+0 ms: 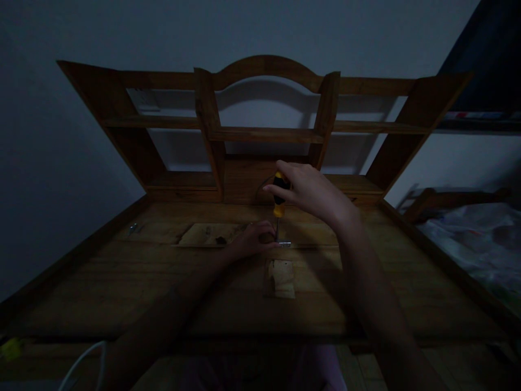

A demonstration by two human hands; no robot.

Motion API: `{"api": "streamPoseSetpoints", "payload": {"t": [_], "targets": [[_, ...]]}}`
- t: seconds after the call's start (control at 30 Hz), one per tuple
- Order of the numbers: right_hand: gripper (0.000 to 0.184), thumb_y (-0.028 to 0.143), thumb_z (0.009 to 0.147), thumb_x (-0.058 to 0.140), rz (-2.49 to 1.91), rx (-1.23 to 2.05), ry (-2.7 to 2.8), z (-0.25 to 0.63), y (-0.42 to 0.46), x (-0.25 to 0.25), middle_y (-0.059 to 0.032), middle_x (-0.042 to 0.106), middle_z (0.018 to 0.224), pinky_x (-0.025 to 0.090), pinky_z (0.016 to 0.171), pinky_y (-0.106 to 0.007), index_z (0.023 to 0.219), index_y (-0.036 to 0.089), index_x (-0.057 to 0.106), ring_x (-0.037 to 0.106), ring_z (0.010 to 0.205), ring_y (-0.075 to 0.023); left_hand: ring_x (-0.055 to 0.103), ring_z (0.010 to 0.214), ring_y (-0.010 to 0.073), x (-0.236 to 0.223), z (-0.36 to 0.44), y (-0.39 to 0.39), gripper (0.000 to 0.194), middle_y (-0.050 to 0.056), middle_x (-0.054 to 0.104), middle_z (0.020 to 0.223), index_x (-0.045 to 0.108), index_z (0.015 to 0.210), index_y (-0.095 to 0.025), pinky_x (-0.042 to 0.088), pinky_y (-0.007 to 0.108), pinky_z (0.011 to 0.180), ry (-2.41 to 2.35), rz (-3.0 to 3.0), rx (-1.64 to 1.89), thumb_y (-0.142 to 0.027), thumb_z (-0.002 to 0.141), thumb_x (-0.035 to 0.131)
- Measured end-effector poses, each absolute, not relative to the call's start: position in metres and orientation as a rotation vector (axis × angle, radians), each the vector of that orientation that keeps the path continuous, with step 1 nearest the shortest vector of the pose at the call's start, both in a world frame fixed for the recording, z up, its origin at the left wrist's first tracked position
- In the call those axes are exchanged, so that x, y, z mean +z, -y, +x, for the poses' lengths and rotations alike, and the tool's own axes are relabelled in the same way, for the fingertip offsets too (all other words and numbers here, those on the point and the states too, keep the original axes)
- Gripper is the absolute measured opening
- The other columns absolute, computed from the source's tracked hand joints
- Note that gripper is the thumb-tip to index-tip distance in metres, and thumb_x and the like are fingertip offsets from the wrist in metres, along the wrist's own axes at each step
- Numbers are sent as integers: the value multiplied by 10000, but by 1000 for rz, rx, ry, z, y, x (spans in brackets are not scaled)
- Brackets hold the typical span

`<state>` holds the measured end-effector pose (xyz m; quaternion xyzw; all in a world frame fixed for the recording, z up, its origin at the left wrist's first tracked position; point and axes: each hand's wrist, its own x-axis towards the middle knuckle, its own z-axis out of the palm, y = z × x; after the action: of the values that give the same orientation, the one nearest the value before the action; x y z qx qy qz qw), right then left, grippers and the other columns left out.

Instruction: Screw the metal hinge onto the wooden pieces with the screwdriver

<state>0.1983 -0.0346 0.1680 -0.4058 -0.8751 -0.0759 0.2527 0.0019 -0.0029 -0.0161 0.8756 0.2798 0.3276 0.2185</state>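
My right hand (307, 187) is closed around the yellow and black handle of a screwdriver (279, 209), which stands upright over the wooden desk. The shaft points down at a small shiny metal piece (285, 244), its exact kind too dim to tell. Low on the desktop, my left hand (256, 239) pinches the left end of that metal piece beside the screwdriver's tip. Whether the tip touches it, I cannot tell.
A wooden hutch with shelves (264, 134) stands along the desk's back. Pale worn patches (284, 279) mark the desktop (163, 282). Another small metal piece (132, 228) lies at the left. A white cable (87, 353) curves at the lower left, and plastic-covered items (476, 233) lie at the right.
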Motion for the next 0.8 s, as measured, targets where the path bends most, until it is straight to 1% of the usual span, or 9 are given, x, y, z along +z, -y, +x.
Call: {"api": "streamPoseSetpoints", "payload": {"t": [0.1,0.17,0.23,0.33,0.5,0.6,0.67,0.73,0.8], "targets": [[428,436,944,599,-1028,-84,2424,203,35,169,-123,648,1219,437,908,-366,1282,177,558,602,1088,-260,630,894,172,-19,2,1,206,32,651,966,660,922,-183,505,317,834,-775,2420,920,-370,864,722],[554,373,928,625,-954,6,2458,209,35,171,-119,582,1369,426,970,-370,1430,196,470,576,1171,-257,631,900,176,-19,2,1,206,33,649,969,661,916,-186,510,325,839,-762,2425,930,-378,865,718],[592,297,925,614,-914,65,2471,212,34,172,-103,568,1401,440,953,-354,1481,216,425,602,1125,-236,631,909,179,-18,1,2,195,38,646,980,663,911,-186,511,328,840,-753,2425,928,-369,869,715],[504,248,927,594,-888,59,2468,212,32,172,-72,625,1314,452,892,-330,1420,229,494,637,978,-201,630,913,182,-16,2,3,176,41,645,983,665,920,-184,511,328,838,-746,2421,918,-346,872,715],[329,352,933,623,-985,-133,2427,206,30,171,-76,673,1089,426,823,-322,1215,191,574,616,962,-224,624,903,172,-14,2,3,182,32,641,969,658,925,-179,504,320,835,-749,2422,920,-337,865,725],[346,458,924,624,-1119,-266,2370,203,31,170,-94,667,1011,407,747,-322,1125,181,570,611,910,-242,621,902,165,-15,2,4,180,22,638,979,649,926,-179,495,310,832,-764,2411,924,-333,869,724],[368,497,935,593,-1188,-333,2338,201,32,169,-95,669,970,397,717,-325,1120,181,560,613,864,-246,620,909,162,-16,1,4,182,16,638,987,642,930,-181,492,306,841,-761,2407,940,-332,871,724],[376,508,949,557,-1213,-372,2323,198,33,168,-100,672,967,403,727,-339,1124,176,559,620,865,-256,622,913,163,-17,1,4,190,17,640,985,640,919,-181,492,305,846,-756,2411,947,-341,867,729],[369,498,950,550,-1181,-359,2334,196,34,168,-112,669,1032,418,777,-355,1122,172,571,625,919,-266,622,925,166,-18,1,4,195,23,643,996,650,924,-182,491,308,856,-767,2422,939,-352,869,727]]}}
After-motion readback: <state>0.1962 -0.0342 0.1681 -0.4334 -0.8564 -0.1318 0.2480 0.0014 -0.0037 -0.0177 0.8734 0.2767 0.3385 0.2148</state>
